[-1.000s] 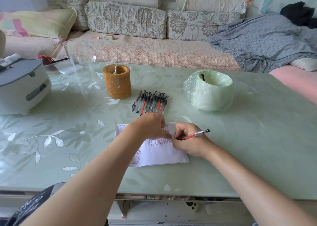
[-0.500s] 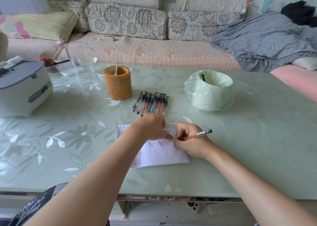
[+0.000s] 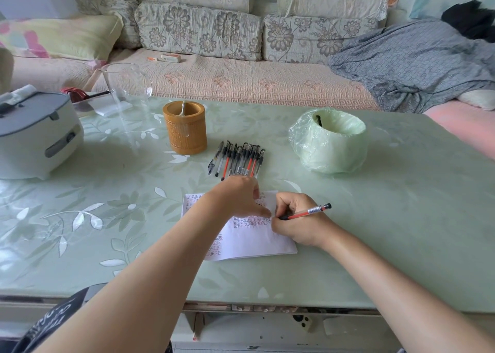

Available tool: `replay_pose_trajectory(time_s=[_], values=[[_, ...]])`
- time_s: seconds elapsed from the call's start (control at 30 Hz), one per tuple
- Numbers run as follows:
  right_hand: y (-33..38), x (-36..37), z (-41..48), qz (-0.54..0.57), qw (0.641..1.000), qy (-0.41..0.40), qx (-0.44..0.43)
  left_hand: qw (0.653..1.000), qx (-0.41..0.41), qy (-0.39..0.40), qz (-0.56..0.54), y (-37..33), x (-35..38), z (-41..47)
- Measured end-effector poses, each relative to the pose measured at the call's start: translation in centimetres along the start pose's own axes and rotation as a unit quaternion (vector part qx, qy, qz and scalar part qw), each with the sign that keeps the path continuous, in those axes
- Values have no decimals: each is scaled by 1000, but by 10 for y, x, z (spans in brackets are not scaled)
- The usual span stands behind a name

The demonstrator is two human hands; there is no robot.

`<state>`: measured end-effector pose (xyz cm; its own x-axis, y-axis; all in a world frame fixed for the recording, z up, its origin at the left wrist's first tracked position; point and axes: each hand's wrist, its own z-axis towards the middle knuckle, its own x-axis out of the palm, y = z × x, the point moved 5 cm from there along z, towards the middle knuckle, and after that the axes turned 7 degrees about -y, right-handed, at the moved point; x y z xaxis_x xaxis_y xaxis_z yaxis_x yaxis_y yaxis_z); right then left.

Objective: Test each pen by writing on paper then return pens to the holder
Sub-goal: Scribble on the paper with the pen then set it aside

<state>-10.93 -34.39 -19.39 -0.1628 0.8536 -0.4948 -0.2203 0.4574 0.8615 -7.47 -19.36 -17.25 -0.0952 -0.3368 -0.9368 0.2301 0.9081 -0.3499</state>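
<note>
The right hand (image 3: 297, 220) grips a slim red-barrelled pen with a black cap end (image 3: 308, 211), fingers curled round it and its tip down on a white sheet of paper covered in rows of small red and dark marks (image 3: 254, 242). The paper lies flat near the middle of the front edge of the pale green leaf-patterned table (image 3: 401, 191). The left hand (image 3: 237, 195) rests on the sheet's far part, palm down and holding nothing, its thumb stretched out toward the pen tip; its fingertips are hidden behind the knuckles.

Just beyond the left hand, a tight row of clear-barrelled black and red pens (image 3: 238, 159) lies side by side on the table, caps pointing toward the far edge. Beside the row, toward the far left, a round tan bamboo pen holder (image 3: 185, 132) stands upright. A small bin lined with a light green plastic bag (image 3: 329, 143) sits to the right of the pens, apart from them. A white and grey rice cooker (image 3: 34, 135) stands at the left edge, with a clear glass jug (image 3: 126, 87) near the far left corner.
</note>
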Motion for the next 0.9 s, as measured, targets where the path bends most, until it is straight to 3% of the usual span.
replay_pose_trajectory(time_s=[0.9], values=[[4, 0, -1, 12, 1000, 8, 3, 1000, -3, -2, -9, 1, 0, -2]])
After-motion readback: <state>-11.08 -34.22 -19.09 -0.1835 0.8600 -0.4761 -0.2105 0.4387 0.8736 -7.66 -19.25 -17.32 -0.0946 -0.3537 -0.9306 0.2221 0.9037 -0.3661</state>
